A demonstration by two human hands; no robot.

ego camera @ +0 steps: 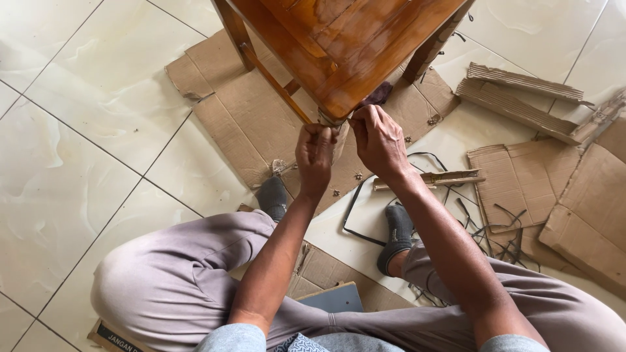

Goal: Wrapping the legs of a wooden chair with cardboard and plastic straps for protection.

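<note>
Both hands, left hand (315, 155) and right hand (377, 135), pinch wrapping at the chair (345, 39) corner; next, steady peeling pull.

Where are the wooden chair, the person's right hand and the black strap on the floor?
Wooden chair (345, 45), head view: on its seat panel.
Right hand (378, 140), head view: on the back of the hand.
Black strap (355, 195), head view: on its left side.
</note>
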